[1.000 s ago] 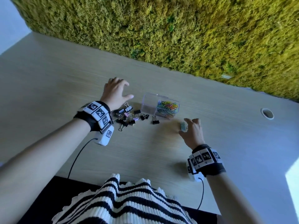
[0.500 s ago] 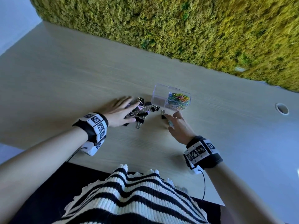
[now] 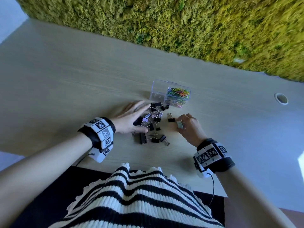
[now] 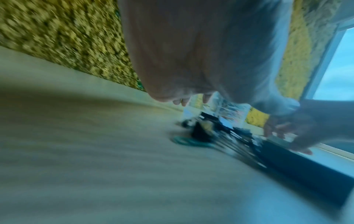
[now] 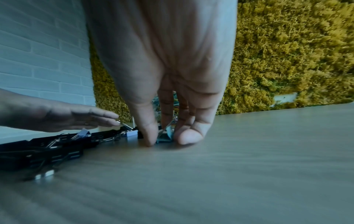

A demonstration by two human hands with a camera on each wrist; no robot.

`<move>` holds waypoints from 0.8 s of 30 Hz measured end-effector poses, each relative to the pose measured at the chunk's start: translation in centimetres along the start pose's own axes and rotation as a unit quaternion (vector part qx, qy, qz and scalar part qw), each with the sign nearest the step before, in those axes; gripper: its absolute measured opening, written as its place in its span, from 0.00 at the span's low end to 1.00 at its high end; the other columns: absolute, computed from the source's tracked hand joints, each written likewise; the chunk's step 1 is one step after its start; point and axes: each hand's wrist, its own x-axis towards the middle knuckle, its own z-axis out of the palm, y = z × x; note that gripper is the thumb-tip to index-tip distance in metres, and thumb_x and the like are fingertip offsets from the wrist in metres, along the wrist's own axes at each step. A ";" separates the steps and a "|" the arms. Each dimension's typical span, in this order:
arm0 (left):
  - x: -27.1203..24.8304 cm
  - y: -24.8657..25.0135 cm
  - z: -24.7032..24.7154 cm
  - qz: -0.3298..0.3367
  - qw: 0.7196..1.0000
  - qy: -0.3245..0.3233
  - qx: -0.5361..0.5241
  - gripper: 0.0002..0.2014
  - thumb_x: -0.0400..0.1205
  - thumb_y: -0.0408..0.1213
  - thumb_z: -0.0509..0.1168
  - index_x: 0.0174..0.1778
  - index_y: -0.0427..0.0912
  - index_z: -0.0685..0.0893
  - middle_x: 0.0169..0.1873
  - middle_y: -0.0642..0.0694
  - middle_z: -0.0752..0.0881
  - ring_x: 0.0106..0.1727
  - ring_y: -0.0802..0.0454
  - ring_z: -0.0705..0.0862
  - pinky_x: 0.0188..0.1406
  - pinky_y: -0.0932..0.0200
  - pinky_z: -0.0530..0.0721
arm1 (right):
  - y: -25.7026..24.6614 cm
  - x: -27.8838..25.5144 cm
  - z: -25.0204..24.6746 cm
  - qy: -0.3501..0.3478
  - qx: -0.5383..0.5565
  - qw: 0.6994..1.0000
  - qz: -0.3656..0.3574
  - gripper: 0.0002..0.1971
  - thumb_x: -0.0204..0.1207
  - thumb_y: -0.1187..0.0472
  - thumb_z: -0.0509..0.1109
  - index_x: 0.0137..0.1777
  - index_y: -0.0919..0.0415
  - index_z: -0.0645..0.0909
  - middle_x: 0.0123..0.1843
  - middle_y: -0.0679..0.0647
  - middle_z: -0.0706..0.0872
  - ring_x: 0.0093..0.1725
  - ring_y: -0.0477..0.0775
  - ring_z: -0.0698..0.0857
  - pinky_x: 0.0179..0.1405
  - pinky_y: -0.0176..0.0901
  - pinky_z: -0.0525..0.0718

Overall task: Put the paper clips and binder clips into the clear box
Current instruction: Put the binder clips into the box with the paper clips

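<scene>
A clear box [image 3: 158, 90] stands on the table, its right half filled with coloured paper clips [image 3: 178, 96]. Just in front of it lies a pile of black and lilac binder clips [image 3: 153, 120]. My left hand [image 3: 139, 116] lies flat, fingers straight, against the pile's left side. My right hand [image 3: 184, 121] is to the right of the pile and pinches a pale blue binder clip [image 3: 179, 125]. In the right wrist view the clip [image 5: 163, 137] sits on the table between thumb and fingers [image 5: 188, 136]. The left wrist view is blurred.
A single black binder clip [image 3: 171, 120] lies just left of my right hand. A moss wall [image 3: 181, 22] runs along the table's far edge. A round cable hole [image 3: 281, 98] is at the far right. Bare wooden table [image 3: 65, 79] spreads to the left.
My left hand dropped from above the pile to lie flat against it, and the clips spread toward me. My right hand carried the pale blue clip leftward, close to the pile.
</scene>
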 end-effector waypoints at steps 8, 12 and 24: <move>-1.0 -4.6 -2.3 -0.084 0.993 -0.004 0.078 0.51 0.64 0.74 0.59 0.81 0.60 0.49 0.82 0.50 0.42 0.81 0.49 0.38 0.80 0.38 0.44 | 0.9 1.0 -0.8 0.000 -0.001 1.000 0.022 0.16 0.61 0.71 0.76 0.47 0.60 0.78 0.46 0.55 0.79 0.39 0.55 0.77 0.35 0.41 0.71; -0.5 -3.6 -1.5 -0.064 0.996 0.010 0.066 0.59 0.55 0.83 0.54 0.81 0.57 0.52 0.82 0.46 0.43 0.81 0.48 0.37 0.80 0.41 0.40 | 0.6 1.4 -0.6 -0.005 -0.002 1.000 0.007 0.13 0.63 0.71 0.75 0.43 0.59 0.75 0.40 0.56 0.83 0.35 0.58 0.78 0.31 0.42 0.71; 0.2 -3.0 -3.8 -0.090 0.985 0.139 0.055 0.40 0.69 0.71 0.50 0.70 0.48 0.73 0.69 0.44 0.71 0.72 0.46 0.62 0.71 0.46 0.61 | -4.9 4.1 -6.1 0.162 0.126 0.977 -0.057 0.10 0.64 0.64 0.79 0.36 0.59 0.79 0.34 0.46 0.83 0.31 0.36 0.77 0.31 0.28 0.73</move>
